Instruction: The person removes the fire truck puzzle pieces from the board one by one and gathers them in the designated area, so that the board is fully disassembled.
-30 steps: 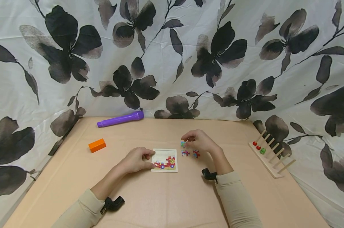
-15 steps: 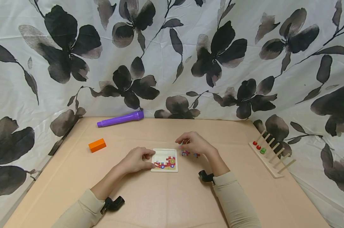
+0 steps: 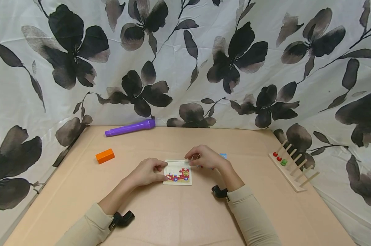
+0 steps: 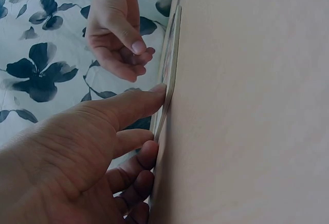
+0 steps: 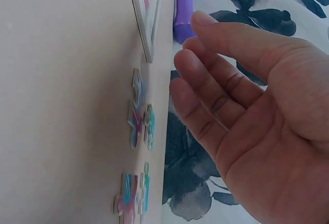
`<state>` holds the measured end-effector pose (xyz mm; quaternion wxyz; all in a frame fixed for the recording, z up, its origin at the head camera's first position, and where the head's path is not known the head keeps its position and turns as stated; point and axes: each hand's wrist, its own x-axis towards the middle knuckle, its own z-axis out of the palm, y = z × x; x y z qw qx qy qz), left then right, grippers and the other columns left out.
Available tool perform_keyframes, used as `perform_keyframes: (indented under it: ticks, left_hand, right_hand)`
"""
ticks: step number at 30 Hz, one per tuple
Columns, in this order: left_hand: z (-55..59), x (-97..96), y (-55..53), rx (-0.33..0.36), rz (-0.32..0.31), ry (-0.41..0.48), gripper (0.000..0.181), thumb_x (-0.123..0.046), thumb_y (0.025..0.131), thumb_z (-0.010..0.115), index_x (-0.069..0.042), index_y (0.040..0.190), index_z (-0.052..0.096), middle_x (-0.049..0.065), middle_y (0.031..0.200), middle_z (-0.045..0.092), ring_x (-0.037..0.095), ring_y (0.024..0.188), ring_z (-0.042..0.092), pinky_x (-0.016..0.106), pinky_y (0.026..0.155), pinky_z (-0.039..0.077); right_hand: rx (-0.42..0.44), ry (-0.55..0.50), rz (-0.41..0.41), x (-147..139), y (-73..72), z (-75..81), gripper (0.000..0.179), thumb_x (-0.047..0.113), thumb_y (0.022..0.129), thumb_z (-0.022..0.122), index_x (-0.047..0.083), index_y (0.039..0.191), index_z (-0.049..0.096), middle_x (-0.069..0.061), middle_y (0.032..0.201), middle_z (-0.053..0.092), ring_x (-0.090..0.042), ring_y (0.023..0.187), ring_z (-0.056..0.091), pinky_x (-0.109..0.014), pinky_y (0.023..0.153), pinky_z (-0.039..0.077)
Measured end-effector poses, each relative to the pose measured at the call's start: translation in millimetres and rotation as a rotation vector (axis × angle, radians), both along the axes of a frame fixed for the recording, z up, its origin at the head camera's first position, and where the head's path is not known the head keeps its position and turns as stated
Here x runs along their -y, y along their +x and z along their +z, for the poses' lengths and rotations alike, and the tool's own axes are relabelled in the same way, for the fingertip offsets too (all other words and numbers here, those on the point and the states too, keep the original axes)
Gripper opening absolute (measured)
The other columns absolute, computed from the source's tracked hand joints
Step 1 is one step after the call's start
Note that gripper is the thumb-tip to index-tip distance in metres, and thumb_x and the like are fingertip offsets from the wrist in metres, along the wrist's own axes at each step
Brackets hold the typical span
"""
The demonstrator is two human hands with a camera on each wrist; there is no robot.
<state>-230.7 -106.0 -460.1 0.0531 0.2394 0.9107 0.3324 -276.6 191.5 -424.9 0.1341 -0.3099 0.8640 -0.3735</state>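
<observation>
A small white-framed jigsaw puzzle board (image 3: pixel 173 168) lies on the table, its lower part showing a red vehicle picture. My left hand (image 3: pixel 146 173) holds its left edge, with the thumb (image 4: pixel 154 96) on the rim and the fingers curled against the side. Over the board's upper right corner hovers my right hand (image 3: pixel 205 158), fingers loosely bent and thumb apart from them; I see nothing between them in the right wrist view. Beneath it lie several loose jigsaw pieces (image 5: pixel 134 129), mostly hidden by the hand in the head view. One blue piece (image 3: pixel 223 155) shows behind the wrist.
An orange block (image 3: pixel 105 156) sits at the left of the table. A purple marker-shaped stick (image 3: pixel 130 128) lies along the back edge. To the right stands a wooden peg rack (image 3: pixel 291 172) with red and green beads. Floral cloth (image 3: pixel 179 68) hangs behind the table.
My right hand has moved left and slightly toward me, from above the loose pieces to the board's corner, uncovering a blue piece behind the wrist. The left hand and board stay put.
</observation>
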Motion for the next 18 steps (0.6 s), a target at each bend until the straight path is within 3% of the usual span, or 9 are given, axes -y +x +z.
perform_keyframes:
  ticks: [8,18]
  left_hand:
    - [3.3,-0.2,0.3,-0.007,-0.007,0.000,0.057,-0.033,0.078,0.091,-0.007,0.126,0.075,-0.002,0.087,0.061,0.015,0.084,0.053,0.031,0.079,0.039]
    - [2.0,0.6,-0.1,-0.006,-0.013,0.003,0.056,-0.033,0.078,0.091,-0.007,0.126,0.075,-0.002,0.088,0.062,0.015,0.084,0.053,0.031,0.078,0.040]
  right_hand:
    - [0.013,0.026,0.058,7,0.2,-0.9,0.026,0.000,0.088,0.080,0.002,0.113,0.078,-0.011,0.109,0.074,-0.014,0.090,0.065,-0.026,0.083,0.056]
    - [0.036,0.098,0.096,16,3.9,-3.8,0.023,0.004,0.089,0.081,0.006,0.111,0.079,-0.004,0.106,0.074,-0.011,0.089,0.063,-0.026,0.083,0.055]
